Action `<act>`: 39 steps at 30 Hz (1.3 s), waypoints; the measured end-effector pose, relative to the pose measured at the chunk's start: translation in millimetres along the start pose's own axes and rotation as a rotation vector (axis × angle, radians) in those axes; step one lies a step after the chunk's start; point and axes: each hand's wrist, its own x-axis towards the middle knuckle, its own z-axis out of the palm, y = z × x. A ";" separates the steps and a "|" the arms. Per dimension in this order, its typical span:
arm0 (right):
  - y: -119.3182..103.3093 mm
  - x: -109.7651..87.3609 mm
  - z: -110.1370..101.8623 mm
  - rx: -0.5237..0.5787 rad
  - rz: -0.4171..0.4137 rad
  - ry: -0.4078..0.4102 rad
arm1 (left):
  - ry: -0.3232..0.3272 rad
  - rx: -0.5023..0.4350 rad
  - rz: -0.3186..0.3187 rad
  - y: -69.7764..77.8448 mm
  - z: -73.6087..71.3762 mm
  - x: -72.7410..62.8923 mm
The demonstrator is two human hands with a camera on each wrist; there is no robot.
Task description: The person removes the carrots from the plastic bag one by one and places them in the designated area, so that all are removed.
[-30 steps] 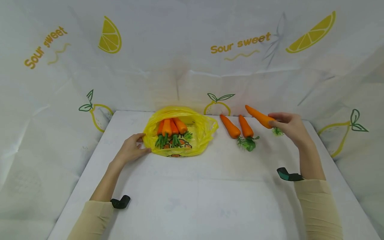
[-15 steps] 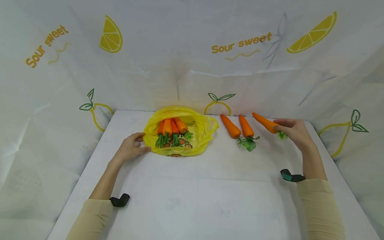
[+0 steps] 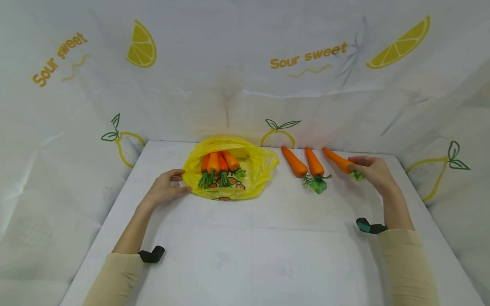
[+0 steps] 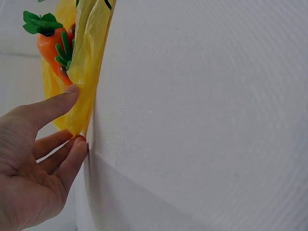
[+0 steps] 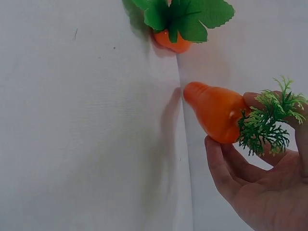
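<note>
My right hand (image 3: 373,170) pinches a toy carrot (image 3: 338,160) near its leafy end, between thumb and fingers. In the right wrist view this carrot (image 5: 214,113) points away from the palm, green sprig towards the hand. Two more toy carrots (image 3: 294,162) lie side by side to its left, their leaves towards the front. Farther left a yellow plastic bag (image 3: 264,178) lies with its mouth facing me and several carrots (image 3: 213,163) inside. My left hand (image 3: 164,187) holds the bag's left edge; the left wrist view shows thumb and fingertips against the yellow plastic (image 4: 85,103).
A white-covered table (image 3: 245,255) carries everything. Behind it and at both sides rises a white cloth (image 3: 229,63) printed with lemons and lettering. The carrots and bag lie near the table's back edge.
My right hand has come down and slightly to the right with its carrot, lowering it to the table beside the other two. My left hand and the bag stay almost where they were.
</note>
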 end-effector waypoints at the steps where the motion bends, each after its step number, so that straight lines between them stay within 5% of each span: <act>1: 0.8 -0.5 1.1 0.001 -0.003 -0.005 | 0.001 0.000 0.002 0.4 0.1 0.2; 19: 4.1 -1.2 28.1 -0.055 -0.084 -0.107 | -0.013 -0.006 -0.008 -0.6 1.8 0.0; 39: -1.2 -8.7 33.6 -0.026 -0.102 -0.130 | -0.018 -0.014 -0.030 -0.8 1.9 1.1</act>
